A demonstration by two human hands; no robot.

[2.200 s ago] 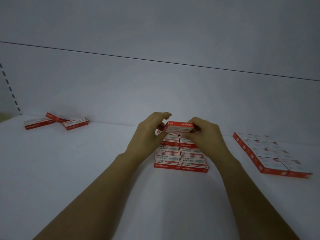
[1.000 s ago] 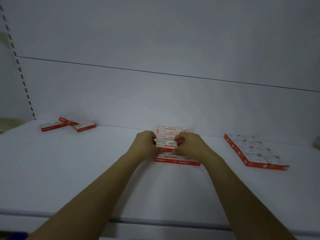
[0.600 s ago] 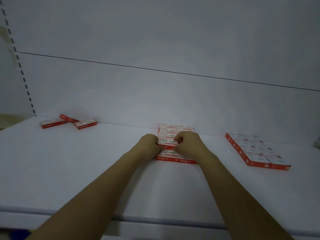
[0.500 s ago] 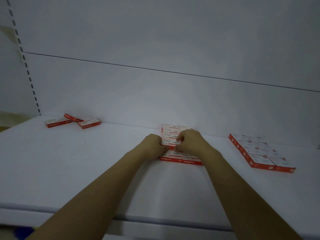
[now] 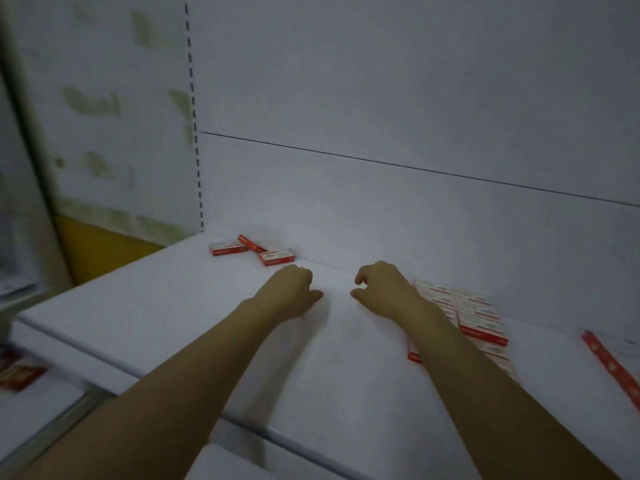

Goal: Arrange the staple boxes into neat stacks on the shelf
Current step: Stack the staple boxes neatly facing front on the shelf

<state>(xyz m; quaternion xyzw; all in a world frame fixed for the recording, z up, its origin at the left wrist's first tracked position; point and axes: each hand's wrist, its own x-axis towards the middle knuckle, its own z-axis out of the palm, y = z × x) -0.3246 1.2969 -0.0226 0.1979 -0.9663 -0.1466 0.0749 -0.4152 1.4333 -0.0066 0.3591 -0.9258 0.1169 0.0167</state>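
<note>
**On the flat white shelf (image 5: 166, 306): both hands empty between loose and arranged boxes**

Head view. Above the bare middle of the shelf board, the left hand (image 5: 294, 292) and the right hand (image 5: 384, 292) were extended side by side, near each other but apart. The left hand showed its back to the camera, with its fingers loosely curled under and nothing held in them. The right hand was likewise relaxed, with thumb and forefinger curved and slightly parted, and it grasped nothing. Whether either hand touched the shelf surface could not be told.

At the rear left of the shelf, beyond the left hand and close to the white back panel (image 5: 381, 98), lay three loose red-and-white cardboard staple boxes (image 5: 252, 249). They lay at differing angles, touching or nearly touching one another.

To the right of the right hand lay an arranged block of red-and-white staple boxes (image 5: 478, 317), set flat in rows, edge to edge. The right forearm crossed in front of the block's left part and hid it. The block appeared to carry a second layer, but motion blur left the count uncertain.

At the right edge of the frame, well apart from the block, the red side of a further group of boxes (image 5: 609, 365) was visible.

A thin horizontal seam crossed the back panel, and a slotted upright (image 5: 194, 133) bounded it on the left. Beyond the upright ran a yellow band (image 5: 100, 251). At lower left, a blurred red box (image 5: 17, 372) lay on a lower surface.
</note>
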